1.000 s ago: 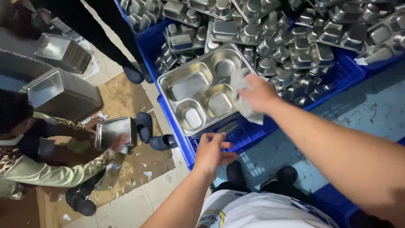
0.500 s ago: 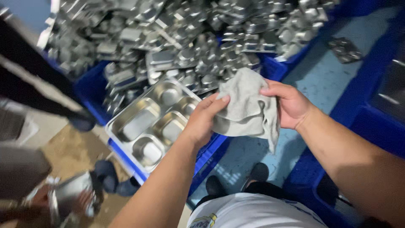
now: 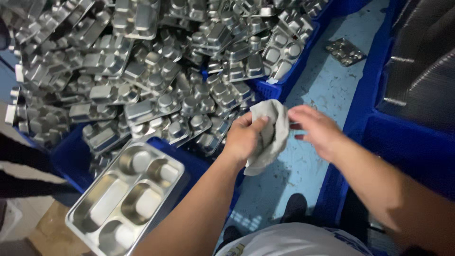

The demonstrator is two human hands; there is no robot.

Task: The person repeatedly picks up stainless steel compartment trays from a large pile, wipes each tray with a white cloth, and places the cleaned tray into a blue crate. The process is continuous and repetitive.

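Right now a crumpled grey cloth [image 3: 271,135] hangs in mid-air over the pale blue floor [image 3: 327,90], its long axis running roughly up and down, the loose tail drooping below the left hand [image 3: 244,137]. That hand is clamped on the cloth's upper part, thumb pressed across the front. The right hand [image 3: 316,130] sits just to the cloth's right, fingers loosely spread; its fingertips seem to brush the cloth's edge, though blur makes this unsure. Lower left, a compartmented steel tray [image 3: 125,199] rests on the rim of a blue crate [image 3: 71,163] heaped with similar steel trays [image 3: 156,61]. One stray tray [image 3: 345,51] lies on the floor beyond.
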